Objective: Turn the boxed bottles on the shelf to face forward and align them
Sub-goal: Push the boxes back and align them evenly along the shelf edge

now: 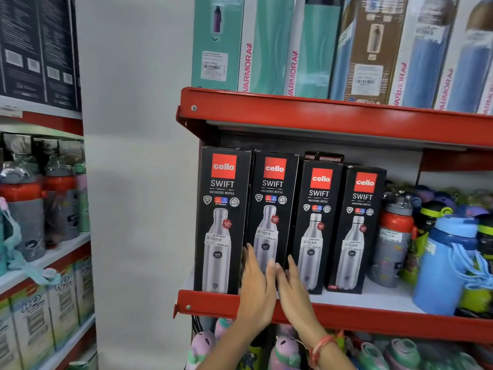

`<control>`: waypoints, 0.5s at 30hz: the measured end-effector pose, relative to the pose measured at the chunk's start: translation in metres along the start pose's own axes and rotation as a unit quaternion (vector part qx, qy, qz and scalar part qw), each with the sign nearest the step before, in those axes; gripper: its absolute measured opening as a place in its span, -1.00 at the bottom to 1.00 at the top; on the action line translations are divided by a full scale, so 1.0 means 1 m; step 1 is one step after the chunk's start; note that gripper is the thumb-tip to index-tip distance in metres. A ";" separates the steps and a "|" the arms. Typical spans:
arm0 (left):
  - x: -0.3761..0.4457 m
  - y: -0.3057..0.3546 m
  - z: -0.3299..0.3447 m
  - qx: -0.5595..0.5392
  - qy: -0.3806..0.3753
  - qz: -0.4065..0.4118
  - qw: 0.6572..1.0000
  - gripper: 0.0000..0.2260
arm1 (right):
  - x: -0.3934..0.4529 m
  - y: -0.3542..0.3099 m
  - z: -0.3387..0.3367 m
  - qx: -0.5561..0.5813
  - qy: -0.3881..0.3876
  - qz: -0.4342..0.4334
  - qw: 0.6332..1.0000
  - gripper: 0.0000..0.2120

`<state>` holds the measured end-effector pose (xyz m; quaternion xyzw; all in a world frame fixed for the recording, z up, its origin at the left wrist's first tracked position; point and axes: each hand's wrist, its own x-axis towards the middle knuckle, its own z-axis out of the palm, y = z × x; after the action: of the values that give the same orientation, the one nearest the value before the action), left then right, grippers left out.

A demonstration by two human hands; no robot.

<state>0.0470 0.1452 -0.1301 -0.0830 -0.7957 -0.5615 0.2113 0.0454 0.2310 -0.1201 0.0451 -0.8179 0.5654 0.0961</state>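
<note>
- Four black boxed bottles stand upright in a row on the red-edged shelf (210, 303), all with printed fronts facing you.
- First box (222, 220) sits at the shelf's left end; second box (272, 206) touches it on the right. Both are taller than the other two.
- Third box (317, 225) and fourth box (356, 231) stand just beside, a little farther back on the shelf, fronts forward.
- Your left hand (257, 292) reaches up with fingers extended, lying over the lower left edge of the second box, at the seam with the first box.
- Your right hand (293, 292) lies flat against the lower right part of the same box, near the gap to the third box.
- Both hands are spread open, pressed beside each other, not clamped round anything; the thumbs nearly touch.
- The hands hide the bottom of the second box, so its base line against the shelf lip cannot be checked.
- A small dark carton (324, 157) shows only its top behind the third box; its print is partly readable.
- Loose bottles (394, 244) crowd the shelf to the right, blurred and cut off by the frame edge.
- The upper shelf's teal and blue cartons (266, 44) are cropped at the top.
</note>
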 end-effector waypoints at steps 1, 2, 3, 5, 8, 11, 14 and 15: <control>0.002 0.002 0.002 -0.003 0.004 -0.015 1.000 -0.21 | 0.002 0.000 -0.001 0.004 -0.010 0.005 1.000 -0.39; 0.003 0.005 0.004 -0.006 0.010 -0.023 1.000 -0.22 | 0.003 -0.001 -0.002 0.006 -0.022 0.008 1.000 -0.40; 0.003 0.007 0.005 -0.011 0.021 -0.028 0.999 -0.26 | 0.003 -0.002 -0.002 0.005 -0.030 0.009 0.999 -0.42; 0.001 0.009 0.006 -0.020 0.043 -0.032 0.998 -0.34 | 0.003 -0.004 -0.005 0.002 -0.032 0.009 0.999 -0.45; -0.002 0.009 0.001 -0.020 0.051 -0.036 0.998 -0.37 | 0.000 -0.006 -0.008 -0.012 -0.031 0.007 0.999 -0.47; -0.005 0.010 -0.005 -0.051 0.061 -0.043 0.996 -0.41 | -0.002 -0.004 -0.011 -0.035 -0.040 0.007 0.999 -0.47; -0.014 0.014 -0.011 -0.071 0.073 -0.053 0.993 -0.42 | -0.006 -0.002 -0.018 -0.036 -0.041 0.009 0.998 -0.47; -0.019 0.015 -0.013 -0.075 0.078 -0.053 0.993 -0.43 | -0.009 -0.002 -0.021 -0.033 -0.042 0.007 0.999 -0.48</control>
<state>0.0725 0.1401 -0.1215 -0.0123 -0.7358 -0.6349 0.2353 0.0573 0.2495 -0.1130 0.0598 -0.8396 0.5367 0.0587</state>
